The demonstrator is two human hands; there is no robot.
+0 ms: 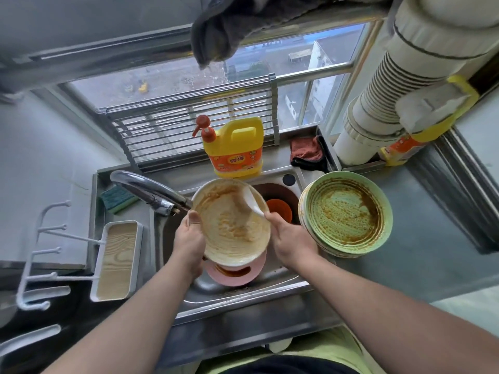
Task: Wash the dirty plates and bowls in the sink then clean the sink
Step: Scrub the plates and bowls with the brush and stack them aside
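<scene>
Scraping is underway: left hand (189, 240) fingers grip the smeared plate (232, 225), right hand (293, 238) fingers pinch the spoon (252, 201); the stacked green plates (345, 214) on the worktop's right edge and the sink (243, 292) remain dirty.

The left hand (189, 240) held a dirty cream plate (232, 225) by its rim over the sink (243, 292). The right hand (293, 240) gripped a white spoon (252, 201) that touched the plate. A stained green plate (347, 211) topped a stack just beside the sink.
</scene>
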